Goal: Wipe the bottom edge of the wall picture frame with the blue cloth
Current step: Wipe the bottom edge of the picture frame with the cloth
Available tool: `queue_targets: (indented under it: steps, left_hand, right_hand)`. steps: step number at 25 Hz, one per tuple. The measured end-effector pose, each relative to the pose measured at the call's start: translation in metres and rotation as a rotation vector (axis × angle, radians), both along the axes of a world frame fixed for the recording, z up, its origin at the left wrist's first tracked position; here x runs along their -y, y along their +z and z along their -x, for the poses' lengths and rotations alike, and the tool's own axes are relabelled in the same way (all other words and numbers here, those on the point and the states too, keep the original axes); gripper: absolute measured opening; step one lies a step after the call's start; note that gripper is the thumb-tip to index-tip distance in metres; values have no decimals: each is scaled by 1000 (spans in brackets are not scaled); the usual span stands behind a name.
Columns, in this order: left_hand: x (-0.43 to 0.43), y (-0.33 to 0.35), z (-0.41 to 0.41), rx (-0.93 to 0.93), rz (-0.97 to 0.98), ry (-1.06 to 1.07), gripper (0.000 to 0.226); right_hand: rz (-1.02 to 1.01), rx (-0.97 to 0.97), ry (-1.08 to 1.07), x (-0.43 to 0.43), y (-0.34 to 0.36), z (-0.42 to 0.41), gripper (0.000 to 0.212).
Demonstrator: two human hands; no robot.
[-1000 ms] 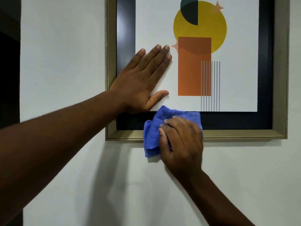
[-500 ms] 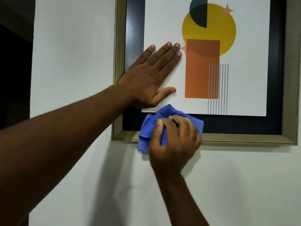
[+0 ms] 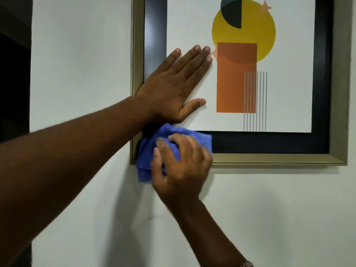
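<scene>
Right hand (image 3: 180, 166) has the blue cloth (image 3: 148, 151) bunched under curled fingers and pressed on the bottom rail of the picture frame (image 3: 269, 158), at the frame's 7 o'clock corner. Grip is closed around the wad; thumb is hidden, so I can't tell how firmly it's pinched. Loose tail of cloth hangs below the rail onto the wall (image 3: 77, 64).

Left hand (image 3: 173, 87) is flat and spread, holding nothing, palm on the glass at the print's 8 o'clock, heel over the left rail. Judging it's there to brace the frame.

Rail from 6 o'clock round to the 5 o'clock corner is uncovered by the cloth.

Risks:
- Sideways push along the rail could swing the frame on its hanger if the left palm eases off. Hanger isn't visible.
- Palm and fingers on the glass likely leave smears.
- Wad covers the rail face and inner mat; underside may get missed if pressure stays frontal.
- Hanging tail could drag on the wall or slip out of the grip on a long stroke toward 3 o'clock.
</scene>
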State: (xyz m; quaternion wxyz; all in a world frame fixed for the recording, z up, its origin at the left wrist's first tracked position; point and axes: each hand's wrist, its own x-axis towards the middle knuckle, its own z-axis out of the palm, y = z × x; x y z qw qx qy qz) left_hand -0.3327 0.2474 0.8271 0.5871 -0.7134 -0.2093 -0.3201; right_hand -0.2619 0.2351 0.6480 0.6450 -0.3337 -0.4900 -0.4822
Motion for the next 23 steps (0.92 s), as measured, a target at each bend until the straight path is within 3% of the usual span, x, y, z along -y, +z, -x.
queue_targets:
  steps: [8, 19, 23]
  left_hand:
    - [-4, 0, 2, -15, -31, 20, 81]
    - [7, -2, 1, 3, 55, 139, 81]
    - [24, -27, -13, 148, 185, 171, 76]
  right_hand:
    - [-90, 201, -43, 2, -2, -63, 19]
    - [0, 30, -73, 22, -9, -203, 24]
    - [97, -14, -52, 35, -11, -207, 24]
